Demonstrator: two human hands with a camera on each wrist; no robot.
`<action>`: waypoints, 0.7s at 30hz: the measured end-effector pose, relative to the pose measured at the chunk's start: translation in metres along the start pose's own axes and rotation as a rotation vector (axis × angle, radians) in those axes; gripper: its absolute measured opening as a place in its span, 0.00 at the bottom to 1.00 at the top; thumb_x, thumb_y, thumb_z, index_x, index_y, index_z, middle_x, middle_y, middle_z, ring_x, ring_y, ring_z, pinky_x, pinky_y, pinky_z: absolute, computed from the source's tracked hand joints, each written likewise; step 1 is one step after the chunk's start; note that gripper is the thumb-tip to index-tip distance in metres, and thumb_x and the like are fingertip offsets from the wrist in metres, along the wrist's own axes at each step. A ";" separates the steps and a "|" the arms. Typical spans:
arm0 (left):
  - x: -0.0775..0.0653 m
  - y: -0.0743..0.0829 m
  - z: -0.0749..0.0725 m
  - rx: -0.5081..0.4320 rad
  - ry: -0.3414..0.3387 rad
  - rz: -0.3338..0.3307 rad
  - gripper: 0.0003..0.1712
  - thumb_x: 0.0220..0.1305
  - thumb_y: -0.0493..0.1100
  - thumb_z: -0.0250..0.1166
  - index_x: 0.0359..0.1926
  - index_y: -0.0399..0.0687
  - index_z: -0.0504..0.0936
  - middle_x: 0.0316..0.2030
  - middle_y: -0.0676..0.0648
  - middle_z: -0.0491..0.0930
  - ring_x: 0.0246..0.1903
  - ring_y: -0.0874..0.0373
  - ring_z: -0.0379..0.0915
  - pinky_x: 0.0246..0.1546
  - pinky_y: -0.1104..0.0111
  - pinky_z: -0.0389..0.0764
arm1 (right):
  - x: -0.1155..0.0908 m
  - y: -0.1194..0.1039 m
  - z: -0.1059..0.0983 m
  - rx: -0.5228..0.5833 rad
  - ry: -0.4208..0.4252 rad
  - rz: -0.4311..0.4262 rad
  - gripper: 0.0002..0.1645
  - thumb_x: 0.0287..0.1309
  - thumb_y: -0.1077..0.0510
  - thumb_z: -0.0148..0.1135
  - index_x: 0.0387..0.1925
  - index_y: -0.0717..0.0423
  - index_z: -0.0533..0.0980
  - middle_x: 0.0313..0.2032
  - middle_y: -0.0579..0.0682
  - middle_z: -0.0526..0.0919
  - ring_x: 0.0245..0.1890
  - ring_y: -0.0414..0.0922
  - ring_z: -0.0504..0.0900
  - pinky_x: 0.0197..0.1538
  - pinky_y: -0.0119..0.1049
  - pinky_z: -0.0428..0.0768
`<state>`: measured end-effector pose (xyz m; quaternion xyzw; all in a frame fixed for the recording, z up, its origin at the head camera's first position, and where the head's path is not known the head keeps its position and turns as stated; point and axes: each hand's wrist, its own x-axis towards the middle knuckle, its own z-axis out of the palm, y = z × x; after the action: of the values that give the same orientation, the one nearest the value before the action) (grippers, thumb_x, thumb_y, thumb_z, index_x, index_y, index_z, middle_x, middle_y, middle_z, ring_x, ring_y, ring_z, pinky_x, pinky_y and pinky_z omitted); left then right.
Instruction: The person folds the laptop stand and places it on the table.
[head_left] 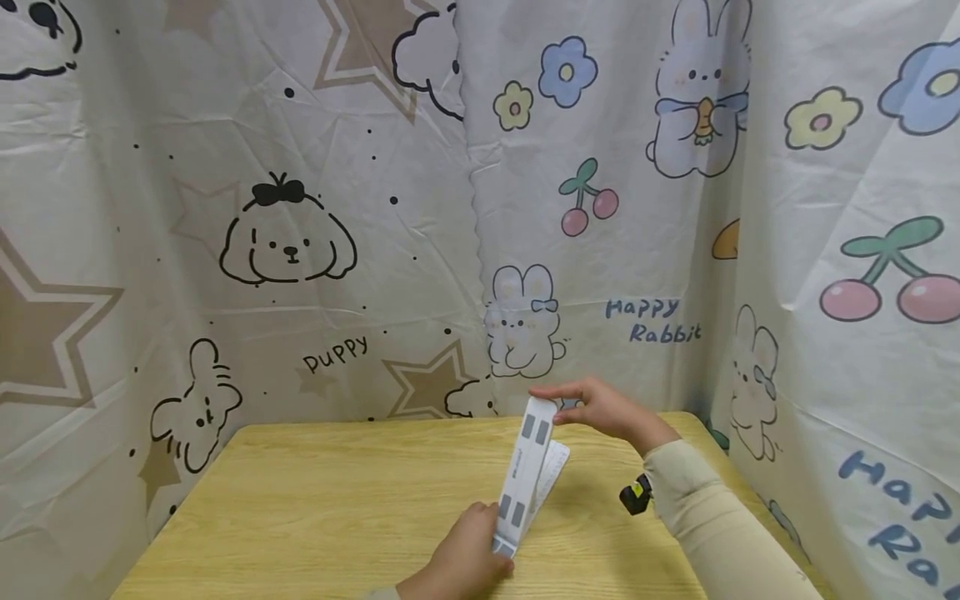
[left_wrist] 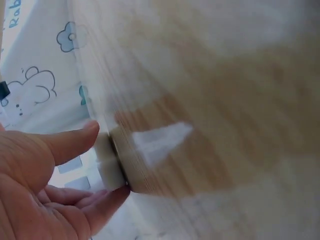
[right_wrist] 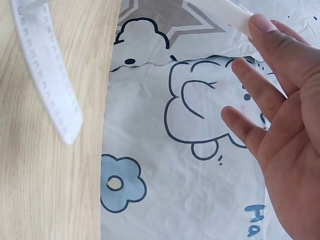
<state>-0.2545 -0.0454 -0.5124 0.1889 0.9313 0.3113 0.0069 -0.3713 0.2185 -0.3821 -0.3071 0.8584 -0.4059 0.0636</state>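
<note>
Our left fingers (left_wrist: 75,144) and right fingers (head_left: 562,390) grip the white bar (head_left: 524,467) by its ends; light right pinching could slip.

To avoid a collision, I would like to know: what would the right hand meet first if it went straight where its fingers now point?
The white bar, which the right hand pinches at its far end. Past that, probably the curtain, though depth is unclear.
</note>
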 end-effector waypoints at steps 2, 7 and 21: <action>0.003 0.000 -0.002 -0.031 -0.028 0.020 0.38 0.41 0.37 0.83 0.57 0.33 0.81 0.37 0.48 0.78 0.33 0.62 0.71 0.35 0.68 0.82 | -0.006 0.000 -0.002 -0.003 0.019 0.003 0.30 0.59 0.61 0.73 0.64 0.45 0.80 0.60 0.53 0.83 0.56 0.48 0.84 0.61 0.46 0.82; 0.013 -0.010 -0.010 -0.222 -0.155 -0.013 0.37 0.40 0.27 0.79 0.58 0.39 0.83 0.42 0.50 0.81 0.39 0.57 0.74 0.41 0.63 0.82 | -0.018 0.001 -0.004 0.002 0.090 0.079 0.29 0.54 0.56 0.77 0.59 0.44 0.83 0.59 0.52 0.85 0.51 0.46 0.86 0.57 0.45 0.84; 0.026 -0.036 -0.020 -0.175 -0.206 0.135 0.41 0.41 0.32 0.83 0.61 0.34 0.81 0.45 0.49 0.84 0.44 0.60 0.82 0.47 0.70 0.84 | -0.042 -0.009 -0.006 -0.127 0.121 0.076 0.29 0.53 0.49 0.77 0.59 0.43 0.83 0.61 0.51 0.83 0.62 0.57 0.80 0.63 0.59 0.78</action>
<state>-0.2941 -0.0737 -0.5147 0.2808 0.8801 0.3700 0.0979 -0.3356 0.2419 -0.3776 -0.2526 0.8957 -0.3658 0.0074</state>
